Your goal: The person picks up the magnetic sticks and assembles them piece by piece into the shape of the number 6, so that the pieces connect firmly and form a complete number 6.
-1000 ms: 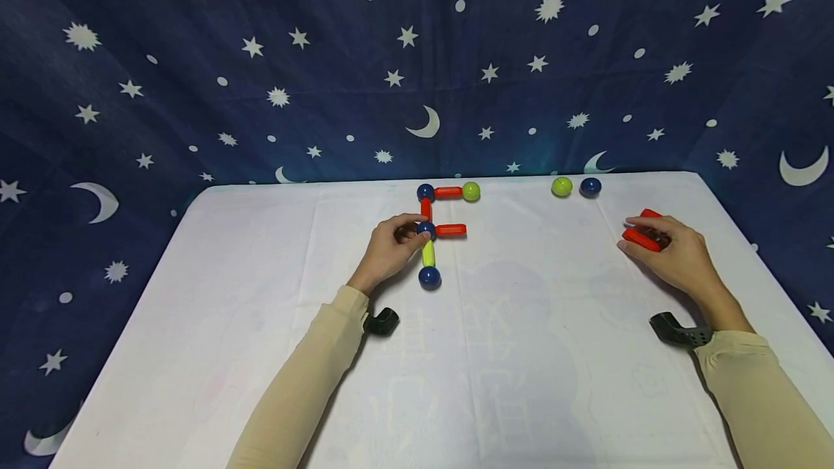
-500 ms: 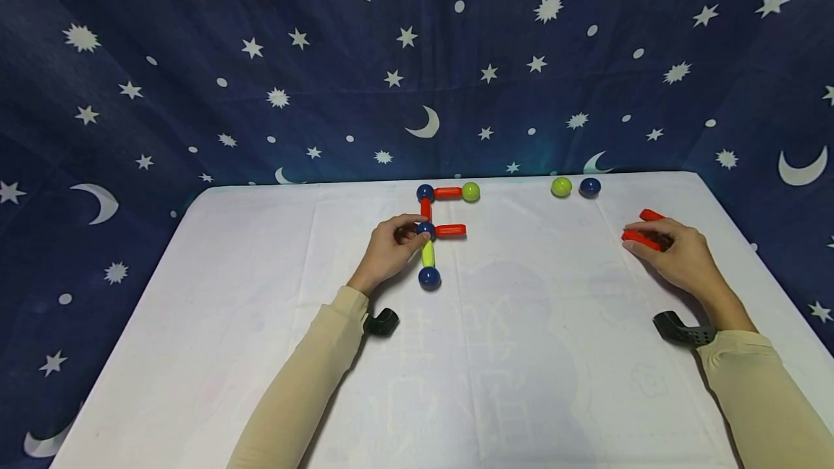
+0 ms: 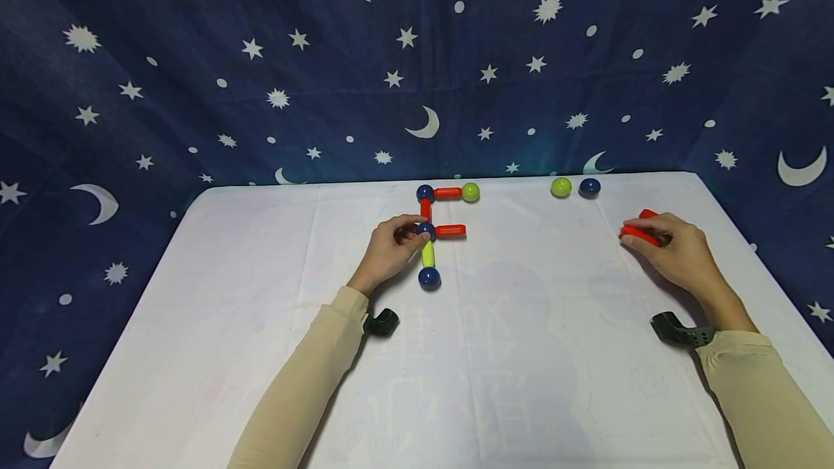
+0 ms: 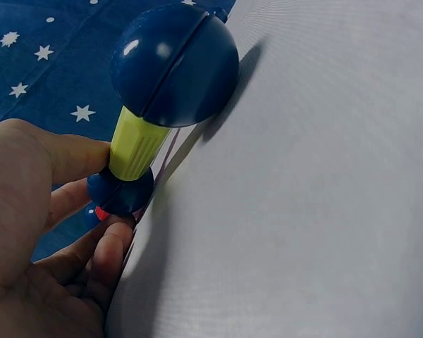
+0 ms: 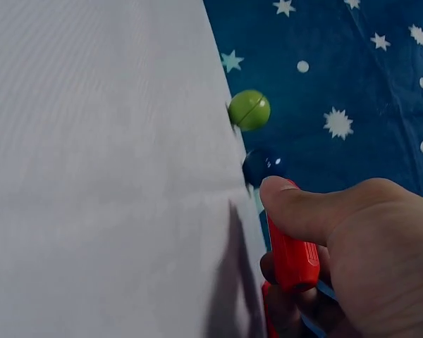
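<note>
My left hand [image 3: 389, 252] pinches the middle blue ball [image 3: 426, 230] of a flat figure built from rods and balls. From this ball a red rod [image 3: 451, 230] points right. Another red rod [image 3: 426, 209] runs back to a blue ball [image 3: 425, 193], from which a red rod [image 3: 447, 193] reaches a green ball [image 3: 470, 192]. Toward the front, a yellow-green rod [image 4: 135, 146] ends in a blue ball [image 4: 176, 67]. On the right, my right hand [image 3: 677, 252] holds a red rod [image 5: 292, 257] between thumb and fingers. A second red rod [image 3: 648, 213] lies just behind, partly hidden by the fingers.
A loose green ball [image 3: 561, 187] and a loose blue ball [image 3: 589, 187] lie side by side near the back edge of the white-covered table [image 3: 521, 353]. Behind it hangs a dark blue cloth [image 3: 293, 35] with moons and stars.
The right thumb and fingers have drawn closer together on the near red rod, which has shifted slightly. My left hand and the built figure stay as they were.
</note>
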